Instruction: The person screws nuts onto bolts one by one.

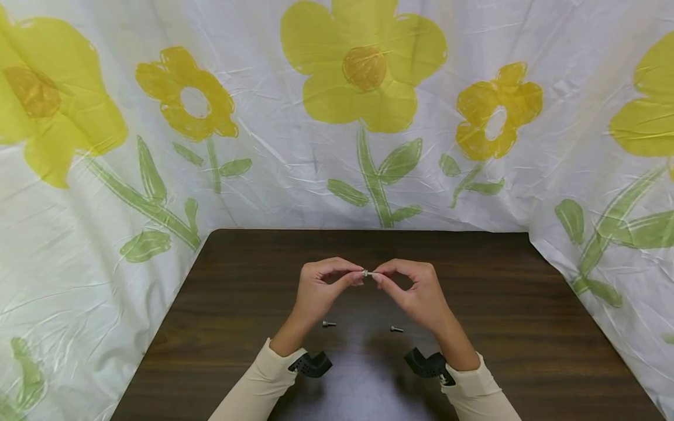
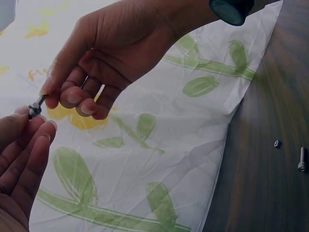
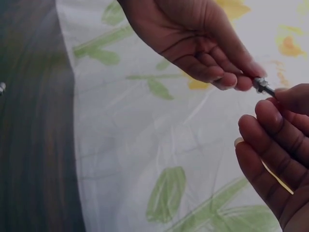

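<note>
A small metal bolt [image 1: 370,273] is held level between both hands above the table. The left hand [image 1: 327,287] pinches its thicker end, where a nut-like piece [image 2: 34,110] shows, between thumb and fingers. At the thin shank end, the thumb and forefinger of the right hand [image 1: 418,289] pinch the bolt. In the right wrist view the thick part [image 3: 261,84] shows between the two hands' fingertips. The other fingers of the right hand [image 3: 285,140] are loosely bent. Fingertips partly hide both ends of the bolt.
On the dark wooden table [image 1: 237,327] lie two small screws, one at left [image 1: 329,324] and one at right [image 1: 396,329], nearer the person than the hands. A small nut [image 2: 277,143] lies beside a bolt [image 2: 302,160]. A flowered white curtain [image 1: 263,175] surrounds the table.
</note>
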Action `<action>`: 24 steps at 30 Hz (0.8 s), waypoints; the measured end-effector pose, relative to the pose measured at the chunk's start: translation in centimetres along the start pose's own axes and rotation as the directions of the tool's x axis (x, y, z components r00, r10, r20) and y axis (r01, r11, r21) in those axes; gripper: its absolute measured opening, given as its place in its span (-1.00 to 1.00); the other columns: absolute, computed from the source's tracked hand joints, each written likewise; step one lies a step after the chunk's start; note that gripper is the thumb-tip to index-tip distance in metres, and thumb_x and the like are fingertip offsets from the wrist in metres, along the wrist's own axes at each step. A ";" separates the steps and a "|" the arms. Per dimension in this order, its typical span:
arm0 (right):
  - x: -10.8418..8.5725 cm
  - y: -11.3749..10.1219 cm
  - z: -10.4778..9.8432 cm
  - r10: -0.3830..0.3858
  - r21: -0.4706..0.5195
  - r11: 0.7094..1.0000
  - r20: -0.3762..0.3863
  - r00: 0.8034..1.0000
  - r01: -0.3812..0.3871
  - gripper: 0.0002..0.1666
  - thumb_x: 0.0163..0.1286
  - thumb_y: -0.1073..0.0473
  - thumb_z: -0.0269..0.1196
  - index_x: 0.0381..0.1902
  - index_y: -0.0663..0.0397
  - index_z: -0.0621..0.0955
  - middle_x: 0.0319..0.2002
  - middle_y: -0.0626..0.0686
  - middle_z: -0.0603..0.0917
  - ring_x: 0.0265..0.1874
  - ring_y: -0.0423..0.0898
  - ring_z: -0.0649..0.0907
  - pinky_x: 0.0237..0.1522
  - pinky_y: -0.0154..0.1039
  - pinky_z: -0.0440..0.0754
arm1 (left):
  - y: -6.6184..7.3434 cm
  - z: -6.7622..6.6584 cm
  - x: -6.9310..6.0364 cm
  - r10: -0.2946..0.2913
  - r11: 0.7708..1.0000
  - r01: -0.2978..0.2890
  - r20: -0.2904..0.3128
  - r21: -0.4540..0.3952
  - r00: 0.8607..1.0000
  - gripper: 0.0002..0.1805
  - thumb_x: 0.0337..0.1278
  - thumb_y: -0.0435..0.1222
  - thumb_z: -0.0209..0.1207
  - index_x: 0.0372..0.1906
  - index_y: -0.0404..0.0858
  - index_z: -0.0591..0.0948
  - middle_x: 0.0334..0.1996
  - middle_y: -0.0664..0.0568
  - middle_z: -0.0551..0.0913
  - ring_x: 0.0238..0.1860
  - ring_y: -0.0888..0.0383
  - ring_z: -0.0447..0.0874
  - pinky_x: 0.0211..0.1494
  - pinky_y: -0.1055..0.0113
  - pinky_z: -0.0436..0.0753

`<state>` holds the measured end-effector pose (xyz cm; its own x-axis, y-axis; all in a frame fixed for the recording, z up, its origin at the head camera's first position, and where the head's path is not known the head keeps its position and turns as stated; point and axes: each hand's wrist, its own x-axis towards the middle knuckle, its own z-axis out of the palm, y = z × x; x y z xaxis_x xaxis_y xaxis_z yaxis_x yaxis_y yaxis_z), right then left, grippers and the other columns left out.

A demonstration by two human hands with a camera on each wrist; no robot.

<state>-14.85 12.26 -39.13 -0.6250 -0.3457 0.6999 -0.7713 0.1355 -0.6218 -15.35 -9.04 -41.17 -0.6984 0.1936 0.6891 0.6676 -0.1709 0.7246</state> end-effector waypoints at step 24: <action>0.2 2.4 1.1 0.146 -0.169 0.979 0.188 0.971 -0.115 -0.92 0.35 0.24 0.42 -0.28 -0.09 0.76 -0.36 -0.16 0.77 -0.42 -0.32 0.68 -0.43 -0.28 0.68 | -1.8 -2.5 -0.7 -0.128 0.976 0.107 0.103 0.192 0.986 -0.87 0.04 -0.59 0.40 -0.26 -0.43 0.78 -0.31 -0.15 0.79 -0.30 0.04 0.78 -0.26 0.27 0.76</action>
<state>-16.66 11.51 -40.88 -0.6974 -0.4903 0.5228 -0.7036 0.3293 -0.6297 -16.69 -11.24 -42.88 -0.7477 0.3126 0.5859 0.6265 0.0393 0.7785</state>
